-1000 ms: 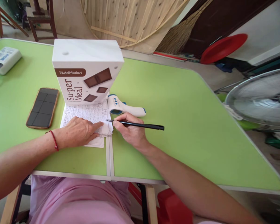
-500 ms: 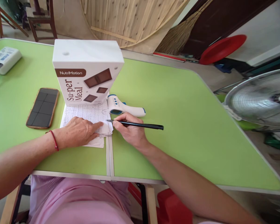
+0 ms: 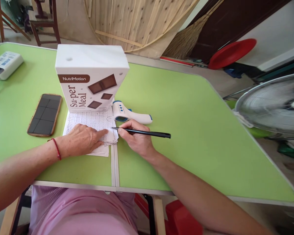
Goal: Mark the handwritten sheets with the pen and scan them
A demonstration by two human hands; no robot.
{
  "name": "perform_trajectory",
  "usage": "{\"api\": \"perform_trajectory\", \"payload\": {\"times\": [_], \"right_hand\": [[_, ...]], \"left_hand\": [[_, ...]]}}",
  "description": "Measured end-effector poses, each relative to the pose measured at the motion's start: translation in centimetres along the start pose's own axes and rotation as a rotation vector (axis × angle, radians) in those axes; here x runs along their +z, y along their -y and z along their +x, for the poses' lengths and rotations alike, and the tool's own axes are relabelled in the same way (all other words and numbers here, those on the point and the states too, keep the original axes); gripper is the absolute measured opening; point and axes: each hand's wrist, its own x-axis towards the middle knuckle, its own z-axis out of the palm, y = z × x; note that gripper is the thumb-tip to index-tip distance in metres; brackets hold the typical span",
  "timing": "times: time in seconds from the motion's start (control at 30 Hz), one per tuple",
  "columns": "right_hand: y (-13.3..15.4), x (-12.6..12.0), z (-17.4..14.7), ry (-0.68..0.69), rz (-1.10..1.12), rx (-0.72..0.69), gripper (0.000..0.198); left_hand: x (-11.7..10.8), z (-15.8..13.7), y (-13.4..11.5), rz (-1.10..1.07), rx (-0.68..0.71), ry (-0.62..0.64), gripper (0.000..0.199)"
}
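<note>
My left hand lies on paper sheets covered in small handwriting, its index finger stretched toward the right edge of the page. Between the fingers and thumb of my right hand is a black pen, its tip over the right part of the paper; whether it touches cannot be made out. Just above that hand lies a white and blue infrared thermometer. A white NutriMotion box stands upright at the far end of the sheets and covers part of them.
A phone in a brown-edged case lies left of the paper. Farther left sits a white power bank with a cable. The green folding table has a metal seam down its middle. An electric fan stands beyond the right edge.
Both hands, the pen and the paper keep almost the same places. The whole view has shifted very slightly.
</note>
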Motion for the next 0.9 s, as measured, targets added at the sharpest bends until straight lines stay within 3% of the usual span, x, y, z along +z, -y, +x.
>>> {"api": "perform_trajectory", "payload": {"times": [0.33,0.5,0.6,0.7,0.8,0.9], "right_hand": [[0.0,-0.2,-0.4,-0.049,0.024,-0.044,0.004],[0.3,-1.3,-0.4,-0.137,-0.124,-0.297,0.006],[0.7,-1.9,-0.4,-0.175,-0.217,-0.484,0.009],[0.7,-2.2,-0.5,-0.14,-0.25,-0.59,0.019],[0.3,-2.2,-0.7,-0.084,-0.352,-0.629,0.027],[-0.1,-1.9,-0.7,-0.059,-0.456,-0.643,0.031]], "left_hand": [[-0.1,-0.1,-0.2,0.019,0.004,0.01,0.041],[0.3,0.0,-0.1,-0.011,0.007,-0.019,0.036],[0.8,-0.1,0.3,-0.052,0.037,-0.112,0.026],[0.8,-0.5,0.9,-0.244,0.057,-0.372,0.029],[0.2,-1.0,2.0,-0.446,-0.095,-0.894,0.031],[-0.4,-1.1,3.6,-0.472,-0.281,-1.432,0.025]]}}
